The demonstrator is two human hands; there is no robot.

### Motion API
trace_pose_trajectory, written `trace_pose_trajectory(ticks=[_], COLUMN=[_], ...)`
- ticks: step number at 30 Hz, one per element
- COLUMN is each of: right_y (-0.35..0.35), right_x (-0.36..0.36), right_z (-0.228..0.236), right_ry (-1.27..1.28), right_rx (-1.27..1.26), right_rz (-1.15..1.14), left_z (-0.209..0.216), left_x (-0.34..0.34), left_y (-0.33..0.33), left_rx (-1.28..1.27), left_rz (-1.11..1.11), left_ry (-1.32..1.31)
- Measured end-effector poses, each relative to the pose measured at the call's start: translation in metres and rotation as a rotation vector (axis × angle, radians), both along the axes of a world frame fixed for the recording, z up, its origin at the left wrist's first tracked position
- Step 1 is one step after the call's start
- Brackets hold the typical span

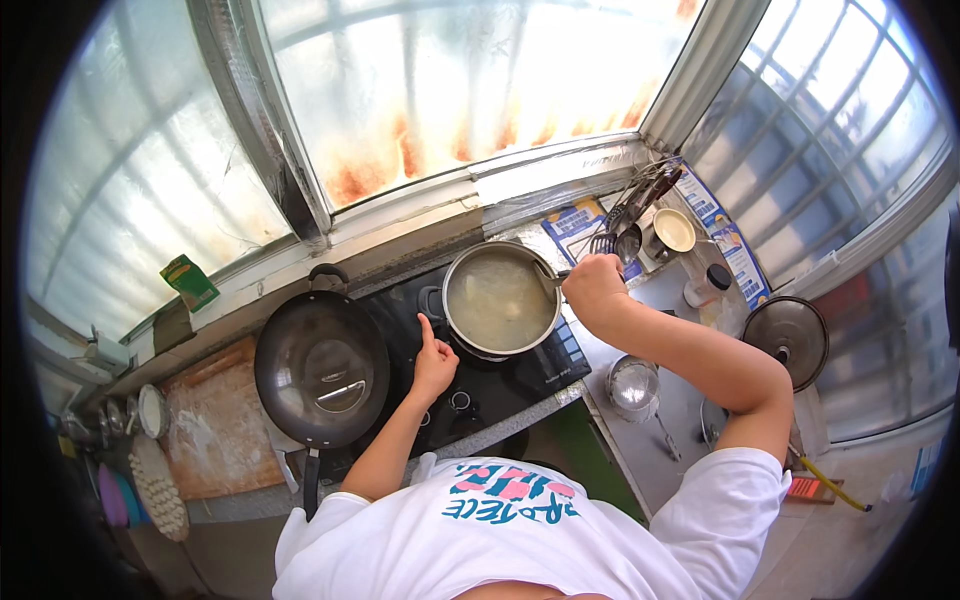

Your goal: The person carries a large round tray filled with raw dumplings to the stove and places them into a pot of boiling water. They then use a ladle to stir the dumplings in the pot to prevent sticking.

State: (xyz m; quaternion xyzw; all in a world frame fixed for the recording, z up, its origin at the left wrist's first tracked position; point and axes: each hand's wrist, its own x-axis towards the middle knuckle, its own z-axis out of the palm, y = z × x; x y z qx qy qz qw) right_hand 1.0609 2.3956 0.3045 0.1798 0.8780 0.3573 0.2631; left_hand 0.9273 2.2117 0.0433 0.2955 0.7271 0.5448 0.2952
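Observation:
A steel pot (478, 345) of cloudy liquid stands on the black cooktop (405, 300); pale lumps show in the liquid. My right hand (595, 290) is closed at the pot's right rim around the dark handle of a metal cooking utensil (550, 275). The utensil's end dips inside the rim, its shape mostly hidden. My left hand (436, 365) is empty, just left of the pot and below its side handle (428, 300). Its index finger is stretched out and the other fingers are curled.
A lidded black wok (320, 375) sits left of the pot. Farther left lie a floured wooden board (220, 430) and a tray of pale pieces (158, 490). Utensils (625, 225), a cup (672, 232), a jar (708, 286), a metal bowl (633, 385) and a round lid (790, 335) are on the right.

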Motion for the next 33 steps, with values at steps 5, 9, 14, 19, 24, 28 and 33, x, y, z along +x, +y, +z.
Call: trace_pose_trajectory(ticks=[5,9,14,19,24,28,33], right_y=[0.000,-0.004,0.002,0.012,0.002,-0.010,-0.022], right_x=[-0.002,-0.002,0.001,0.011,0.022,0.028,0.032], right_z=[-0.001,-0.001,-0.003,0.001,0.003,0.001,-0.017], right_ry=[-0.015,-0.015,-0.035,-0.040,-0.010,-0.026,0.056], right_rx=[-0.034,-0.047,-0.168,-0.362,-0.437,-0.459,-0.492], right_rz=[-0.014,-0.050,-0.120,-0.131,-0.131,-0.106,-0.045], left_z=[0.001,0.001,0.001,0.000,0.002,0.002,0.001], left_x=[0.000,0.001,0.001,0.001,0.002,0.003,0.003], left_y=[0.000,0.000,0.001,0.000,0.000,0.001,0.002], left_rx=[0.004,0.018,0.024,0.027,0.014,0.005,0.011], left_rz=[-0.002,-0.001,-0.001,-0.005,0.002,0.004,0.002], left_ry=[0.009,0.003,0.005,0.005,0.016,0.028,0.019])
